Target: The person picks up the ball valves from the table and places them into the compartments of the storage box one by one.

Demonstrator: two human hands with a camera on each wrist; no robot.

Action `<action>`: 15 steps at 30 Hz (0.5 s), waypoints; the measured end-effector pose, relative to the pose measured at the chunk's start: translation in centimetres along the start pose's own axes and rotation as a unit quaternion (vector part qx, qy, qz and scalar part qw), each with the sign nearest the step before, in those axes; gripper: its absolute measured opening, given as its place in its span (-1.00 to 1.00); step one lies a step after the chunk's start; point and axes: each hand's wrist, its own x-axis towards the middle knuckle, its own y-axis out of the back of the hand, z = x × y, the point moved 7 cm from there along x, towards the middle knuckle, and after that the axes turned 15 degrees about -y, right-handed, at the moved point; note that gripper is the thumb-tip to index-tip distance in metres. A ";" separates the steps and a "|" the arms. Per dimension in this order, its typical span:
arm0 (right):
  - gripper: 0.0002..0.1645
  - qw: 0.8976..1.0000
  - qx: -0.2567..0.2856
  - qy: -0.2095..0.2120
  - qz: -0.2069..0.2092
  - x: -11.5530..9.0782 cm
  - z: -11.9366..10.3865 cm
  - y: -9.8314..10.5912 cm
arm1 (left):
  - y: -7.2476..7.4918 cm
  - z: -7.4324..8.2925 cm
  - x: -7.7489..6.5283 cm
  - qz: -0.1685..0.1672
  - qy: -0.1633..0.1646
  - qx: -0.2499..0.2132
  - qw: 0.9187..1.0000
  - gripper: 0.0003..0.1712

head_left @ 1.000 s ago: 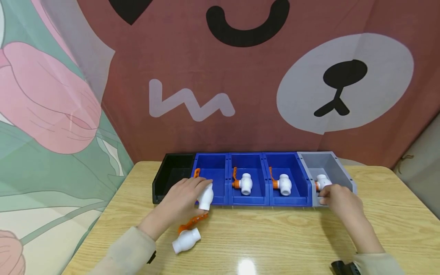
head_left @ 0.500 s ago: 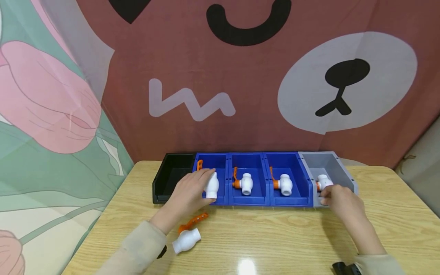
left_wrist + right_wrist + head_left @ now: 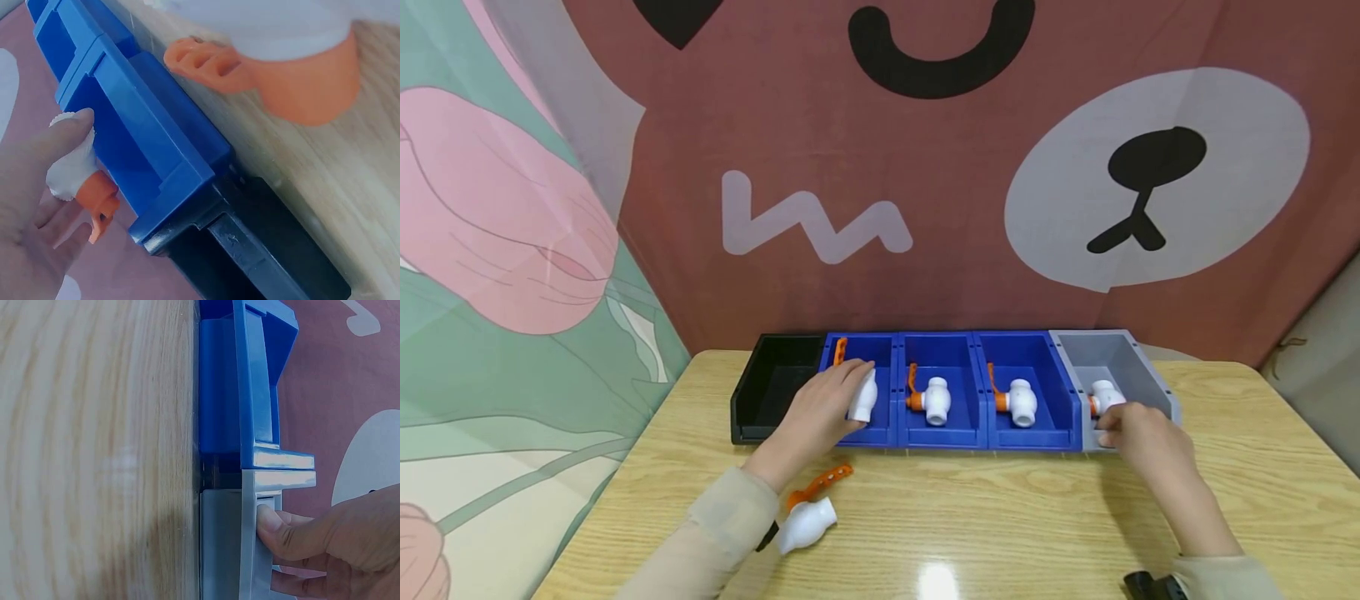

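Note:
My left hand (image 3: 820,406) holds a white ball valve (image 3: 865,397) with an orange handle over the leftmost blue bin (image 3: 886,354). In the left wrist view, thumb and fingers close around its white body, and the orange handle points away from the palm. My right hand (image 3: 1152,439) is at the front of the grey bin (image 3: 1075,348); the right wrist view has the thumb on the outside of its front wall and fingers behind it. Beside those fingers, inside the grey bin, lies another ball valve (image 3: 1105,395), partly covered by the hand.
One more ball valve (image 3: 807,527) lies on the wooden table (image 3: 1000,525) near my left forearm. The middle blue bin (image 3: 940,354) and right blue bin (image 3: 1017,354) each hold one valve. A black bin (image 3: 786,357) ends the row at left. A printed cloth hangs behind.
My left hand has moved forward and slightly right, carrying the ball valve from the bin's front edge to over the leftmost blue bin. My right hand stays where it was.

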 end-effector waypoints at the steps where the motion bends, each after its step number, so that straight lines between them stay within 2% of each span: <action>1: -0.91 1.000 0.000 0.000 0.001 0.0 0.0 0.0 | -0.1 -0.1 0.1 -0.001 0.004 -0.007 1.000 -0.01; 8: -0.91 1.000 0.001 0.005 0.007 -0.1 -0.1 0.1 | -0.5 -0.4 0.9 -0.002 0.026 -0.062 0.998 -0.03; 15: -0.90 1.000 -0.003 0.002 -0.001 0.0 -0.1 0.0 | -1.3 -0.8 1.5 -0.019 0.044 -0.074 0.996 -0.05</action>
